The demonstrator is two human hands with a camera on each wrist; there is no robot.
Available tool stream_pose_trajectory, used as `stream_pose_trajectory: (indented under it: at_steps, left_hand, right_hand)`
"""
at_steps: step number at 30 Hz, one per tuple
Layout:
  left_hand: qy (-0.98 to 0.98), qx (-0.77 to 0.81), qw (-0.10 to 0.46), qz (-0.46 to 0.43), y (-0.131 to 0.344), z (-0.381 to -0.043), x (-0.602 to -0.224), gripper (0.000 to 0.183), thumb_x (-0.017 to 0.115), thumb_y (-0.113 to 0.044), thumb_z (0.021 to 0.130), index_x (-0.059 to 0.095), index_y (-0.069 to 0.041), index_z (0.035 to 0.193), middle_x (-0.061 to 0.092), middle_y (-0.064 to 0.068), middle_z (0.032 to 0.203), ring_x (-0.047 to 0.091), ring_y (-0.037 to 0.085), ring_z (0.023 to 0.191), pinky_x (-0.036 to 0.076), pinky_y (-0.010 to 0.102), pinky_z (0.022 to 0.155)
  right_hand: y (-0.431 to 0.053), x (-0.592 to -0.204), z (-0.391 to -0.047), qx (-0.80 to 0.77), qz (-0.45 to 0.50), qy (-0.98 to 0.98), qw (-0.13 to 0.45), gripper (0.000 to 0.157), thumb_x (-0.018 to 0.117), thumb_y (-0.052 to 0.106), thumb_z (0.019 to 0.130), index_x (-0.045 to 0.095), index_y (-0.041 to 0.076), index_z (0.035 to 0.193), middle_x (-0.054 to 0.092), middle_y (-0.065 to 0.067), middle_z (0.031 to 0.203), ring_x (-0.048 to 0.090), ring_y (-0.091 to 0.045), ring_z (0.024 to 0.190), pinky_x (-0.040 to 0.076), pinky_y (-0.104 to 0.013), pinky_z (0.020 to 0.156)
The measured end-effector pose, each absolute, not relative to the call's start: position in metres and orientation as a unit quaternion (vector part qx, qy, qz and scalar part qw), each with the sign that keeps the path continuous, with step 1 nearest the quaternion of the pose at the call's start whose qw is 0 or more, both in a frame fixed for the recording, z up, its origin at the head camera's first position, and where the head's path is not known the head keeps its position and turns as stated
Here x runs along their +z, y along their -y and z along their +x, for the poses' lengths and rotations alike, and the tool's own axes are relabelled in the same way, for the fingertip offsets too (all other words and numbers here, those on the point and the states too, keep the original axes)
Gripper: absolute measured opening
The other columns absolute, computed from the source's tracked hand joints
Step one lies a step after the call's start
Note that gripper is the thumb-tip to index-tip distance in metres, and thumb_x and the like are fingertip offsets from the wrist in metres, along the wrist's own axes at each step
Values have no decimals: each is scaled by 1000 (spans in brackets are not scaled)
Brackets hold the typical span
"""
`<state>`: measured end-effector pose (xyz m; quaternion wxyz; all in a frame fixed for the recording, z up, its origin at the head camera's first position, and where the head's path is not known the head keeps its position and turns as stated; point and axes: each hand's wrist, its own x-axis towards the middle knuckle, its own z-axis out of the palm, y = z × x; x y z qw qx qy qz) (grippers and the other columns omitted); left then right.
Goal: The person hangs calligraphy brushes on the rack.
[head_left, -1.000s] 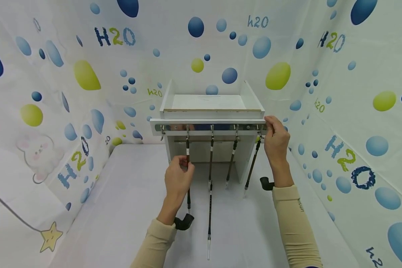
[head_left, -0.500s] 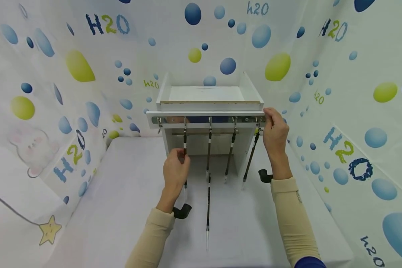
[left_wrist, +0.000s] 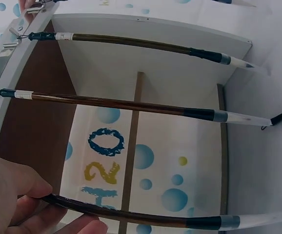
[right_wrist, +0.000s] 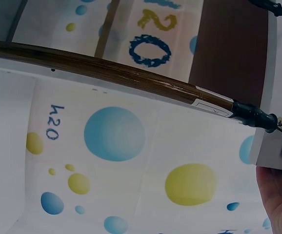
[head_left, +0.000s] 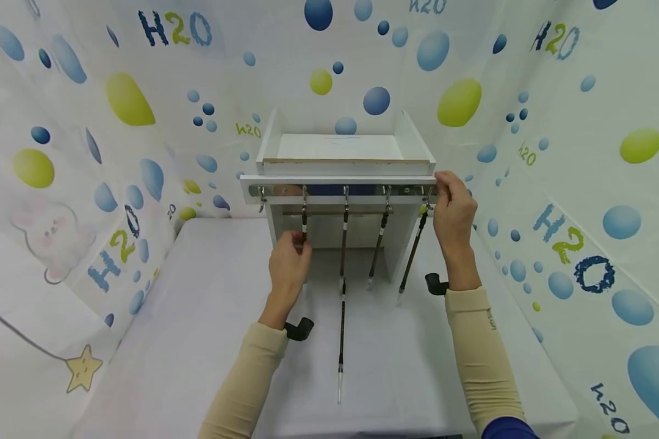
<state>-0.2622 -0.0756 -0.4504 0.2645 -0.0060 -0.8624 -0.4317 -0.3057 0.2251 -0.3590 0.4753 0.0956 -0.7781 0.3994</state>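
My left hand (head_left: 288, 262) pinches the shaft of a calligraphy brush (left_wrist: 131, 217) between thumb and fingers. That brush hangs from the second hook from the left on a white wooden brush rack (head_left: 340, 164). In the left wrist view its pale bristles point away from the hand, while its upper end is hidden by the fingers. My right hand (head_left: 454, 204) holds the right end of the rack's front board. Beside it hangs the rightmost brush (right_wrist: 131, 75). Two more brushes, a middle one (head_left: 344, 244) and one right of it (head_left: 380, 244), hang between the hands.
The far-left hook (head_left: 262, 198) bears no brush. Another brush (head_left: 342, 335) lies on the white table (head_left: 208, 341) in front of the rack, tip toward me. A white curtain (head_left: 198, 55) with blue and green dots surrounds the table.
The held brush's lower end has swung back toward the rack and is now mostly hidden behind my left hand. My right hand stays on the board's end; the head view has tilted down.
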Motion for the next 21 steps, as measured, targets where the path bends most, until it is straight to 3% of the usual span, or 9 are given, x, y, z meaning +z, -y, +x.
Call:
stream_pose_trajectory:
  at_steps: [21]
  left_hand:
    - [856, -448, 256, -14, 77, -265, -450, 23, 62, -15, 95, 64, -3, 114, 72, 15, 106, 74, 29, 86, 58, 44, 71]
  right_hand:
    - [-226, -361, -306, 402, 91, 780, 470, 26, 52, 10, 103, 70, -2, 118, 72, -15, 121, 68, -28, 118, 52, -41, 100]
